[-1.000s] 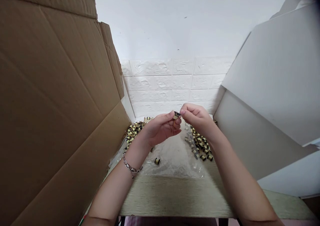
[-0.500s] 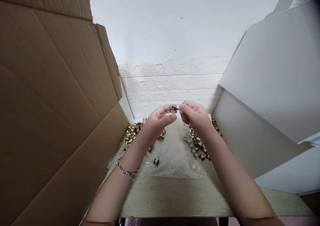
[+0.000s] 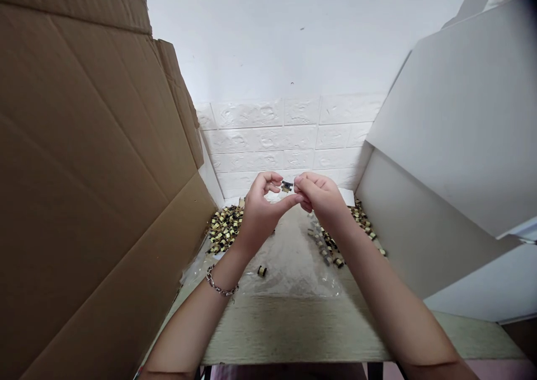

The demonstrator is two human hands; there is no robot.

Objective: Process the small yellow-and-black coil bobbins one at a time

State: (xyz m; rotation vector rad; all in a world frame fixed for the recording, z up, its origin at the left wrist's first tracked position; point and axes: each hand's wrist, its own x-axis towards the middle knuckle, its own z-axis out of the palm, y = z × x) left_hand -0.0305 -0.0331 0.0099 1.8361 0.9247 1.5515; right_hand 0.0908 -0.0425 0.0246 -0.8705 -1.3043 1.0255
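Head view shows the right hand [image 3: 321, 198] pinching a small coil bobbin [image 3: 287, 186] above the plastic sheet [image 3: 293, 262], left hand [image 3: 260, 209] half-open just beside it, apparently fitting a piece, needing fine alignment.

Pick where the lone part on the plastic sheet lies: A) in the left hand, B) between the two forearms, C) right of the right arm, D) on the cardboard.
B: the lone part lies on the plastic sheet, apart from both piles, between the forearms.
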